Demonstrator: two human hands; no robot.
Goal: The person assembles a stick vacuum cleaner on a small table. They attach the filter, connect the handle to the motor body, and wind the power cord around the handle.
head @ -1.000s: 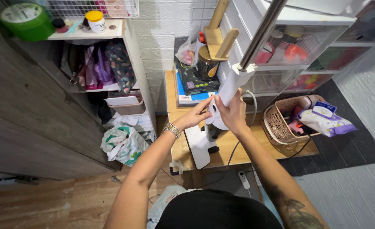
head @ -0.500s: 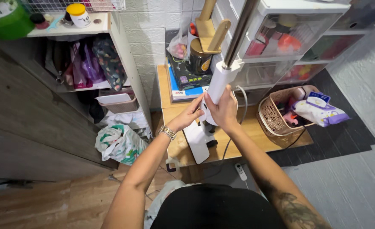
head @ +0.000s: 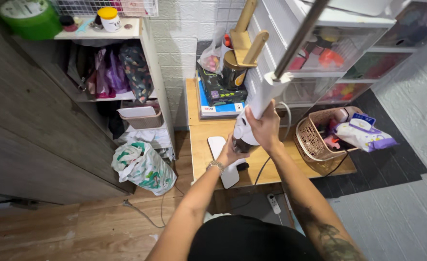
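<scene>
A white stick vacuum (head: 266, 92) with a grey metal tube stands over a low wooden table (head: 201, 137). My right hand (head: 264, 128) grips the white body from the right side. My left hand (head: 230, 152), with a bracelet on the wrist, holds the lower dark part of the vacuum just below. A white flat base (head: 218, 147) lies on the table under my hands. A white cord (head: 286, 121) loops behind the vacuum.
A woven basket (head: 315, 140) with packets sits at the table's right end. Boxes (head: 218, 96) and wooden pieces stand at the back. An open shelf unit (head: 141, 96) is at left, with a patterned plastic bag (head: 143, 166) on the wooden floor. Clear drawers (head: 358, 72) rise on the right.
My left hand has slid down from the upper body to the vacuum's lower part. The view has shifted, so the table appears more central.
</scene>
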